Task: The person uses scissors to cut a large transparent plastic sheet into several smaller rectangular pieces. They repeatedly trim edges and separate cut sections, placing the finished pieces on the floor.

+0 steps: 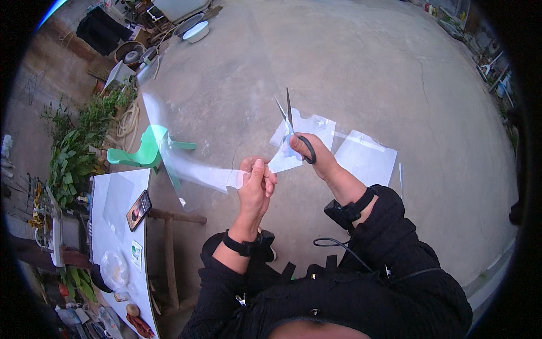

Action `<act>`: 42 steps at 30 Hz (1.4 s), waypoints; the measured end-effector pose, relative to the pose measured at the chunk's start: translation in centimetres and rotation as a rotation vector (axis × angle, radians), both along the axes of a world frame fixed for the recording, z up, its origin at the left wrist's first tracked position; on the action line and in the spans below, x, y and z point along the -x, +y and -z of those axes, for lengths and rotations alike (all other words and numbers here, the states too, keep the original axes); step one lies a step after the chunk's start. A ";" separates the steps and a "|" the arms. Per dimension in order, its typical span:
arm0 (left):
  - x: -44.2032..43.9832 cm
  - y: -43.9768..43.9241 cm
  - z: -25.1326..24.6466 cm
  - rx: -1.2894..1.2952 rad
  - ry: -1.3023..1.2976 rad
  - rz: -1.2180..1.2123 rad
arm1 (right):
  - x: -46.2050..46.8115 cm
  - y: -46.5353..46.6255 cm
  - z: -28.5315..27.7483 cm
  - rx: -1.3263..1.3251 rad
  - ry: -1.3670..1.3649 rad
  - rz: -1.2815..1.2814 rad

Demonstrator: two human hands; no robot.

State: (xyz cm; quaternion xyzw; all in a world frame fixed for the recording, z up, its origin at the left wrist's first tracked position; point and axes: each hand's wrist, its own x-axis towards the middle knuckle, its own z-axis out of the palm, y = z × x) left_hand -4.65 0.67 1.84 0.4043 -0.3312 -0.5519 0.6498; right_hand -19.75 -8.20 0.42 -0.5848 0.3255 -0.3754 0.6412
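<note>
My left hand (257, 184) pinches a long white strip of paper or film (199, 173) with a clear plastic edge, which trails off to the upper left. My right hand (315, 152) holds black-handled scissors (288, 114), their blades slightly apart and pointing away from me. A white piece (286, 160) reaches from my left fingers to beneath the right hand. Beyond and to the right, white sheets with clear plastic (316, 125) lie low over the concrete floor, along with another white sheet (367, 159).
A white table (114, 216) at the left bears a phone (139, 210), a plastic bag (114, 270) and small items. Behind it are a green plastic chair (146, 148), a coiled hose (129, 123) and plants (70, 163). A basin (196, 32) stands farther off.
</note>
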 end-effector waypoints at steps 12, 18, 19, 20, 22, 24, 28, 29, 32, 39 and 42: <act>0.0 0.5 -0.6 -0.008 0.005 -0.016 | 0.3 0.8 -1.0 0.009 0.059 0.000; 0.2 0.5 -0.9 0.028 -0.121 0.024 | 0.1 -0.5 -0.3 0.090 0.030 0.033; 0.2 0.5 -0.9 0.022 -0.136 0.018 | 0.2 -0.5 -0.3 0.077 0.034 0.039; 0.2 0.5 -0.9 0.021 -0.139 0.011 | 0.2 -0.2 -0.4 0.066 0.047 0.046; 0.3 0.5 -0.9 0.012 -0.116 0.015 | 0.4 0.3 -0.5 0.022 0.062 0.049; 0.3 0.6 -0.8 0.004 -0.079 0.007 | 0.4 0.6 -0.5 -0.042 0.062 0.032; 0.7 0.9 -0.7 -0.038 -0.053 0.032 | 0.0 -0.3 -0.2 -0.074 -0.112 0.016; 0.8 1.0 -0.7 -0.051 -0.061 0.053 | 0.0 -0.7 -0.1 -0.030 -0.096 0.021; 0.7 1.0 -0.9 -0.030 -0.103 0.049 | 0.4 -1.3 0.3 0.063 -0.034 0.013; 0.8 1.2 -0.9 -0.048 -0.086 0.063 | 0.6 -0.6 0.3 -0.021 -0.019 0.035; 1.3 1.5 -0.9 -0.081 -0.096 0.073 | 0.1 -1.1 0.2 -0.021 -0.186 0.032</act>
